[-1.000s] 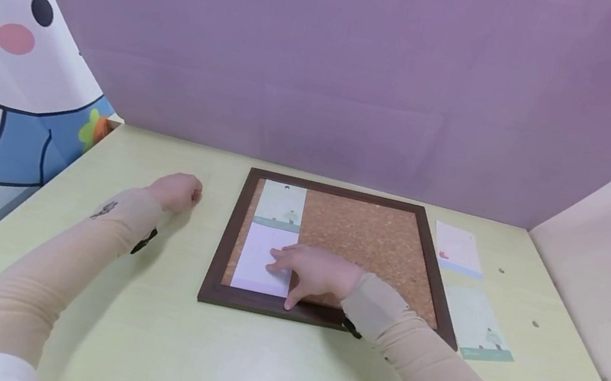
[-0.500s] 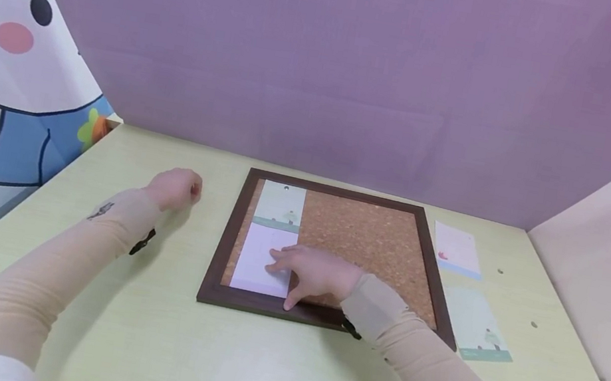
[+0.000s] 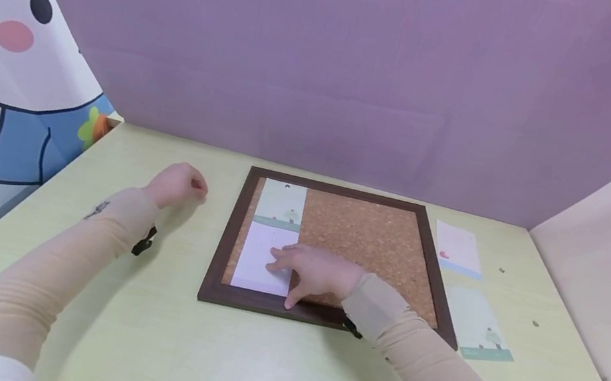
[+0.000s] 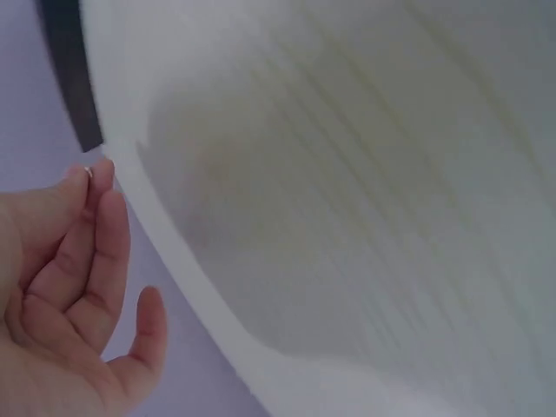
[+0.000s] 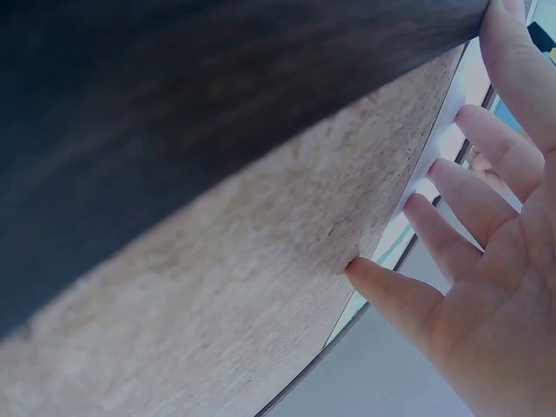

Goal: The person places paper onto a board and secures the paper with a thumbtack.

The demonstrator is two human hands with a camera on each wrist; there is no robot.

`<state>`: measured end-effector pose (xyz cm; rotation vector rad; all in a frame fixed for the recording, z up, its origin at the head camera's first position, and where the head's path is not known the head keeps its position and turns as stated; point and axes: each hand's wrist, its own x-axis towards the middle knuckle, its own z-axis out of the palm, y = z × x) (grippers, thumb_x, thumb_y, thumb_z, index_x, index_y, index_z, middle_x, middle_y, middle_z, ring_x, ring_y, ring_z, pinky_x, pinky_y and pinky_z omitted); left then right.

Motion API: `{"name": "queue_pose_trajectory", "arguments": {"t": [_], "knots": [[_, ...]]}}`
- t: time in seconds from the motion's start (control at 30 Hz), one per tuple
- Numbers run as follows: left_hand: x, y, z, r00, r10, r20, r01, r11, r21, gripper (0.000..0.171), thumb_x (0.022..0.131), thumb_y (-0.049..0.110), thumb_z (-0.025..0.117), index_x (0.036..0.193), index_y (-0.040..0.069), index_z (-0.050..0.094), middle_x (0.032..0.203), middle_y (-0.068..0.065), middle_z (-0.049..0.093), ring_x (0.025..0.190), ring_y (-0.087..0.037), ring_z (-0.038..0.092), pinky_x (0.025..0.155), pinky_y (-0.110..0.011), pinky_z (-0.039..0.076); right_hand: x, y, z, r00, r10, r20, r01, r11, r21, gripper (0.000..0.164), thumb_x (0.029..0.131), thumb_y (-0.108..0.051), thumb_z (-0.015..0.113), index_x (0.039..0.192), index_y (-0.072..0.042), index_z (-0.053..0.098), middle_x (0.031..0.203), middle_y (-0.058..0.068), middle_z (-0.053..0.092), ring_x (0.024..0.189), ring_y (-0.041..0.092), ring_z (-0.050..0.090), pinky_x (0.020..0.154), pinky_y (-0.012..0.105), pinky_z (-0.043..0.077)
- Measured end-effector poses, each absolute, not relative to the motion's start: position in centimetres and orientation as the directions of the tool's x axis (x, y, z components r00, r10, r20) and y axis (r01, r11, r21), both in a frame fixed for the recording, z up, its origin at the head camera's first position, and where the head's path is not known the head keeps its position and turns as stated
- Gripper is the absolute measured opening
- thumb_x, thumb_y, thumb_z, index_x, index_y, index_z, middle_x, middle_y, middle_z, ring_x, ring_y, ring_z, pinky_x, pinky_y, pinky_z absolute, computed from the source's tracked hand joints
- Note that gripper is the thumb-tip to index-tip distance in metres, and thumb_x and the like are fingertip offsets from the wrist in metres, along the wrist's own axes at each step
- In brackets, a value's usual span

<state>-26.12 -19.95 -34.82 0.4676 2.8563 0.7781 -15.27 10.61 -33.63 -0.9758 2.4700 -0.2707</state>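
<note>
- The fingers of my right hand [image 3: 322, 273] are spread wide and hold nothing; my fingertips [image 5: 410, 206] rest along the white card [image 3: 256, 260], at its three o'clock edge.
- My right thumb reaches down towards seven o'clock and rests on the dark frame [image 3: 220, 250], while my little finger meets the cork [image 3: 373, 235].
- The white card lies flat on the cork at nine o'clock from my right hand, its lower edge next to the frame's bottom rail.
- At about eleven o'clock from that hand is a green-edged card [image 3: 279, 202], with a pin [image 3: 286, 186] near its top; it meets the white card, though I cannot tell whether they overlap.
- At ten o'clock, my left hand [image 3: 175, 185] is over the table [image 3: 263, 372], with thumb and forefinger pinching a tiny pale piece [image 4: 88, 173], too small to name. The white card lies at four o'clock from it.
- Towards three o'clock from my right hand, outside the frame, are a pink-tinted card [image 3: 460, 247] and a pale green card [image 3: 474, 320].
- Beyond those cards are two small round pieces [image 3: 502, 270] on the table.
</note>
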Motion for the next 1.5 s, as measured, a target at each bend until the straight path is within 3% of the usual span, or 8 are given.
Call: {"name": "queue_pose_trajectory", "arguments": {"t": [0.17,0.37,0.6,0.87,1.5], "knots": [[-26.3,-19.5,-34.7,-0.94,0.332,-0.078,0.213,0.75,0.627,0.021,0.092,0.008,0.058,0.104,-0.007,0.066,0.101,-0.021,0.069,0.092,-0.031,0.064,0.081,-0.039,0.05,-15.3,10.7,-33.5,-0.641,-0.683,-0.351,-0.589,0.73,-0.346,0.067,0.075,-0.025,0.079,0.135,-0.016,0.052,0.154,-0.001,0.028,0.143,0.02,0.026,0.117,0.036,0.02],[-26.2,-19.2,-34.6,-0.935,0.333,-0.123,0.162,0.707,0.689,0.026,0.095,0.012,0.055,0.11,-0.007,0.063,0.107,-0.021,0.068,0.1,-0.035,0.062,0.094,-0.048,0.046,-15.3,10.6,-33.6,-0.633,-0.69,-0.351,-0.599,0.724,-0.344,0.067,0.076,-0.028,0.078,0.136,-0.016,0.051,0.155,0.0,0.027,0.143,0.02,0.025,0.117,0.035,0.02],[-26.1,-18.7,-34.5,-0.927,0.336,-0.167,0.116,0.68,0.724,0.029,0.096,0.013,0.053,0.117,-0.006,0.061,0.115,-0.021,0.065,0.107,-0.034,0.06,0.1,-0.049,0.042,-15.3,10.6,-33.8,-0.629,-0.699,-0.341,-0.605,0.715,-0.35,0.066,0.076,-0.027,0.078,0.135,-0.014,0.052,0.154,0.002,0.029,0.143,0.023,0.025,0.117,0.037,0.02],[-25.4,-17.0,-33.6,-0.902,0.383,-0.2,0.112,0.653,0.749,0.031,0.096,0.016,0.054,0.119,-0.004,0.06,0.118,-0.021,0.063,0.108,-0.032,0.058,0.098,-0.044,0.046,-15.3,10.6,-33.7,-0.623,-0.707,-0.335,-0.617,0.707,-0.345,0.065,0.076,-0.026,0.078,0.135,-0.013,0.052,0.154,0.003,0.029,0.142,0.024,0.026,0.117,0.038,0.021],[-24.6,-13.6,-32.8,-0.794,0.514,-0.324,0.031,0.567,0.823,0.034,0.099,0.014,0.047,0.123,-0.01,0.05,0.127,-0.025,0.055,0.121,-0.035,0.052,0.105,-0.043,0.04,-15.5,10.7,-34.0,-0.633,-0.69,-0.352,-0.593,0.724,-0.353,0.065,0.077,-0.026,0.078,0.136,-0.016,0.052,0.154,0.0,0.029,0.143,0.021,0.025,0.117,0.037,0.021]]}}
